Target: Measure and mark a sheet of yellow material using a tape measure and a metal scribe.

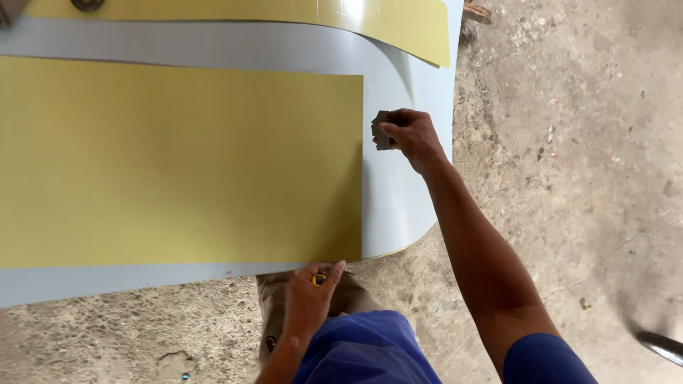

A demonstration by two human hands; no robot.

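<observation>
- Right hand (415, 135) stretched out over the pale grey sheet (398, 192), fingers pinched on a small dark grey scrap (381, 129) with a ragged outline.
- Scrap held flat against the grey sheet, just beside the right edge of the large yellow sheet (178, 163), near that sheet's upper right corner but apart from it.
- Left hand (310, 299) down at the near edge of both sheets, fingertips resting at the yellow sheet's lower right corner.
- Curled around a small yellow object (318, 279), mostly hidden by the fingers; possibly a cutter or a tape measure, too little showing to tell.
- Large yellow sheet lying flat on top of the grey one, filling most of the left half of the view, with a grey margin showing along the near side and on the right.
- Grey sheet curving upward at the far right, where a second yellow strip (398, 25) follows the bend across the top of the view.
- Round dark metal fitting (87, 4) at the top edge, half cut off by the frame.
- Rough concrete floor (569, 142) under everything, speckled and stained.
- Blue clothing (363, 352) and a brown shoe (274, 313) directly below the left hand.
- Shiny metal tube (662, 346) poking in at the lower right corner.
</observation>
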